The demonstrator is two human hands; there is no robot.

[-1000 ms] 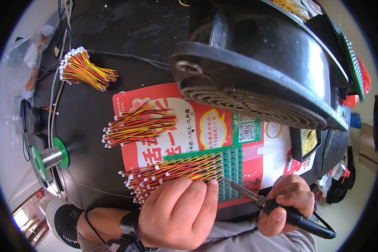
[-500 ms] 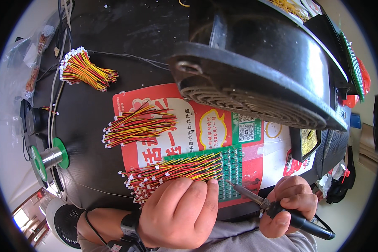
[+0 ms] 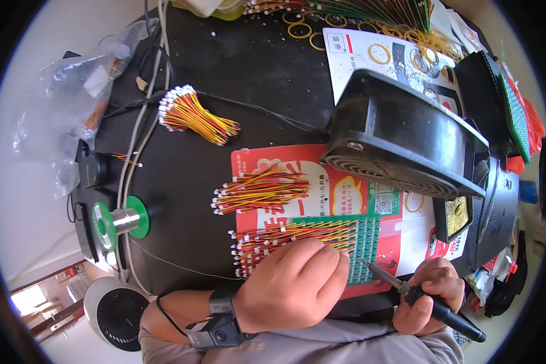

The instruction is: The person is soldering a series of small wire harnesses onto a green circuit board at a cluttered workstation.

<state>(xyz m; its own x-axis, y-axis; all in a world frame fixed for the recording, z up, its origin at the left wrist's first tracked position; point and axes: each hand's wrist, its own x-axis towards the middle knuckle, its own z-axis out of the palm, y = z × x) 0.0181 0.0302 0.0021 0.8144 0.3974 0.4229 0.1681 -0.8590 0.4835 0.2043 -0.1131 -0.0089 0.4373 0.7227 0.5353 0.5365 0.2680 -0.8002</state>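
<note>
My right hand (image 3: pixel 434 294) is wrapped round the black handle of a soldering iron (image 3: pixel 387 276). Its tip points left, close to the bare right part of a green circuit board (image 3: pixel 368 242). Over the board's lower edge, my left hand (image 3: pixel 300 282) is closed with the back of the hand up; its fingertips are tucked under, and whatever they hold is hidden. Red, black and yellow wires (image 3: pixel 285 235) with white connectors lie in rows across the board, their connector ends sticking out to the left. A loose pile of similar wires (image 3: pixel 262 191) lies just beyond.
A red printed sheet (image 3: pixel 249 159) lies under the board. A black fan (image 3: pixel 406 130) stands behind it, with a yellow sponge in a black holder (image 3: pixel 458 213) nearby. On the left are a solder spool (image 3: pixel 127 221) and a tied wire bundle (image 3: pixel 197 115). Rubber bands (image 3: pixel 379 53) lie at the back.
The view has pulled back and shifted, so the table things look smaller and farther right, and more of the back shows. Both hands keep about the same place by the board.
</note>
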